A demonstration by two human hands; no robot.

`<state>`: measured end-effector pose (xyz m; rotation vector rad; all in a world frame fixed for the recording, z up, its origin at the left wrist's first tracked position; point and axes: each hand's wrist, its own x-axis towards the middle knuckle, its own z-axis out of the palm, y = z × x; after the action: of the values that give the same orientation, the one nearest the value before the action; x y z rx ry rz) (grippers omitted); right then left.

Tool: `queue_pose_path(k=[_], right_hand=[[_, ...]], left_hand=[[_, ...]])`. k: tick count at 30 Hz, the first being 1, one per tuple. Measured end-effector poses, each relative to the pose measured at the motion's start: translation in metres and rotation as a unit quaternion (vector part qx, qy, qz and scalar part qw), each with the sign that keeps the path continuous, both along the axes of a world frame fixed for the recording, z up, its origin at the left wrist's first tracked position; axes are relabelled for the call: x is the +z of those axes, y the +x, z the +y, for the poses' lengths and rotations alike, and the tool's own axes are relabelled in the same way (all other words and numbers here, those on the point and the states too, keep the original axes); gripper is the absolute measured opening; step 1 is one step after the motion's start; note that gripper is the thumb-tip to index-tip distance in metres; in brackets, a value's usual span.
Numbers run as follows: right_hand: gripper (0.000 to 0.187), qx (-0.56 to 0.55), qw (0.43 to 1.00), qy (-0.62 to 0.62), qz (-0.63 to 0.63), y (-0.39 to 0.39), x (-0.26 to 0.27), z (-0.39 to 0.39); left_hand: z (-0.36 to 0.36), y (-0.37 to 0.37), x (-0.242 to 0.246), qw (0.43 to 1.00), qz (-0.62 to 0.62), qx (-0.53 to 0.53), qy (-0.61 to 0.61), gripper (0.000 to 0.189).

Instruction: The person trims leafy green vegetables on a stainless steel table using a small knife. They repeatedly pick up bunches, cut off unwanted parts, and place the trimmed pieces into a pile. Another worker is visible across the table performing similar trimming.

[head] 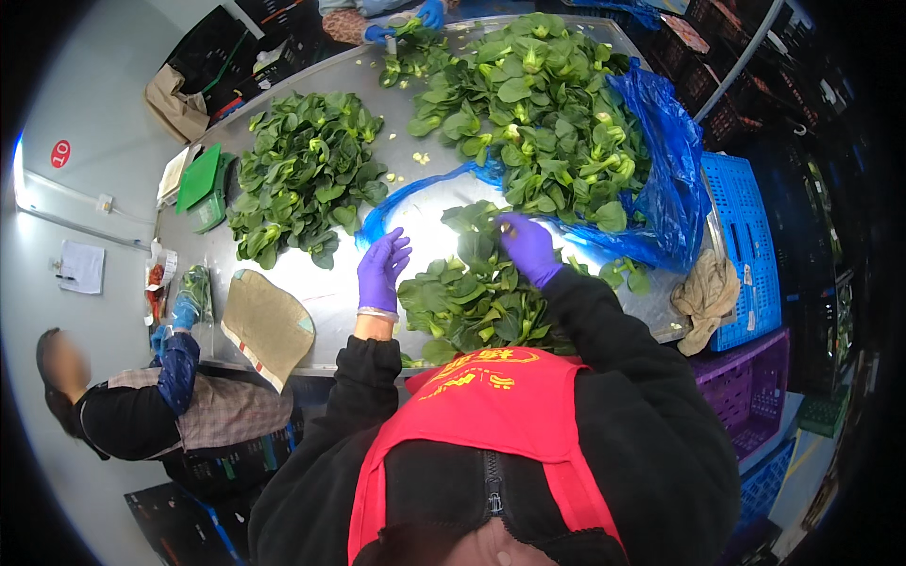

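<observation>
My left hand (382, 269), in a purple glove, is raised over the steel table (340, 290) with its fingers apart and nothing in them. My right hand (529, 249), gloved alike, has its fingers curled at the base of a bok choy (471, 216), whose leaves point left. Beneath and in front of me lies a small pile of bok choy (474, 304), right against my red apron (488, 403). A much larger heap of bok choy (545, 120) rests partly on a blue plastic bag (665, 156) beyond my right hand.
Another bok choy heap (304, 170) lies left, near a green scale (202, 184). A tan cloth (269, 325) hangs over the front edge. At right are a crumpled rag (708, 293) and a blue crate (740, 247). Co-workers in blue gloves handle greens at left and far side.
</observation>
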<state>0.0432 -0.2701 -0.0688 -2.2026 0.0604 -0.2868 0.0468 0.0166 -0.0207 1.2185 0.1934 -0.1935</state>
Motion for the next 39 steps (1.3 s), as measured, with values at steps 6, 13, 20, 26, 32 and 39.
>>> queue_pose_path(k=[6,13,20,26,32,39], right_hand=[[0.056,0.08,0.958,-0.258,-0.095,0.045,0.017,-0.047],[0.019,-0.041,0.993,-0.042,-0.098,0.058,0.007,-0.063],[0.024,-0.009,0.9,0.432,0.063,0.005,0.059,-0.059],[0.024,-0.009,0.857,0.482,0.184,-0.033,0.068,-0.032],[0.026,0.069,0.813,0.544,0.193,-0.046,0.076,-0.012],[0.03,0.012,0.879,0.455,0.14,-0.047,0.07,-0.031]], left_hand=[[-0.008,-0.001,-0.002,0.999,-0.007,-0.032,0.0,0.04],[-0.023,-0.016,0.005,0.999,0.006,-0.038,0.008,0.035],[-0.044,-0.022,0.014,0.994,0.002,-0.099,0.048,0.039],[-0.085,-0.033,0.033,0.925,-0.238,-0.12,0.272,0.061],[-0.086,-0.035,0.005,0.939,-0.184,-0.161,0.243,0.037],[-0.072,-0.036,-0.022,0.936,-0.162,-0.159,0.27,0.036]])
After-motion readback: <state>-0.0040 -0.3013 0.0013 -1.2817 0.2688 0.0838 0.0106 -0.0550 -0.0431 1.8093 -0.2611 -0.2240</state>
